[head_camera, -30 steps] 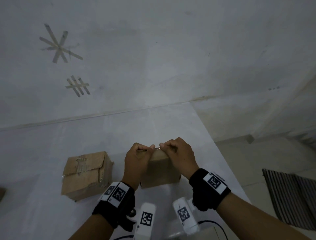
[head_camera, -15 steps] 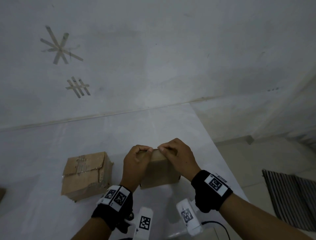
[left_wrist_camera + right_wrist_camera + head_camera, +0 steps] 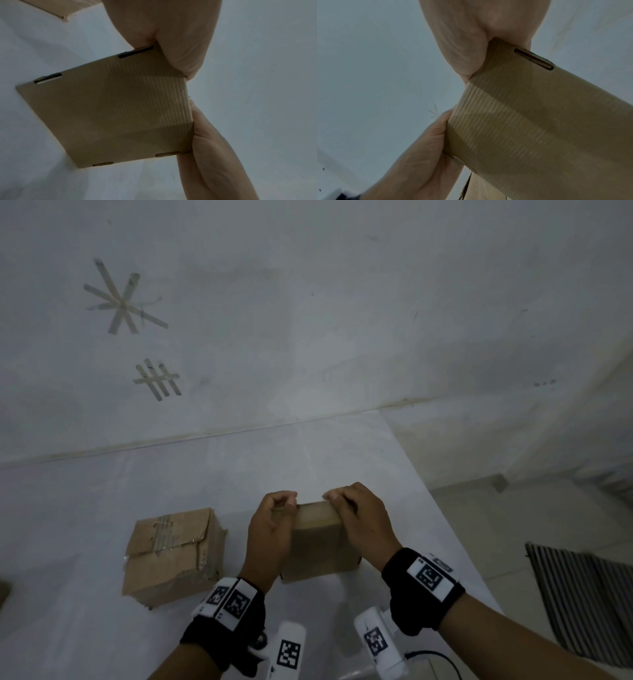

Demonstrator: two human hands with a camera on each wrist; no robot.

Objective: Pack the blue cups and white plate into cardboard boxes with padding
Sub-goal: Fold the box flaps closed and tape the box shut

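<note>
A small brown cardboard box (image 3: pixel 318 546) stands closed on the white table (image 3: pixel 171 491), near its right edge. My left hand (image 3: pixel 275 513) grips the box's top left edge with curled fingers, and my right hand (image 3: pixel 349 505) grips the top right edge the same way. A strip of the box top shows between the two sets of fingertips. In the left wrist view the box's ribbed side (image 3: pixel 111 115) fills the middle, with my palm against it. The right wrist view shows the same box (image 3: pixel 530 128) held between both hands. No blue cup, white plate or padding is visible.
A second cardboard box (image 3: pixel 173 553), taped shut and dented, sits on the table just left of my left hand. The table's right edge (image 3: pixel 455 539) drops to a tiled floor with a striped mat (image 3: pixel 582 604). A white wall stands behind the table.
My fingertips, which met over the middle of the box top, have drawn apart toward its two edges. The box and the taped box have stayed put.
</note>
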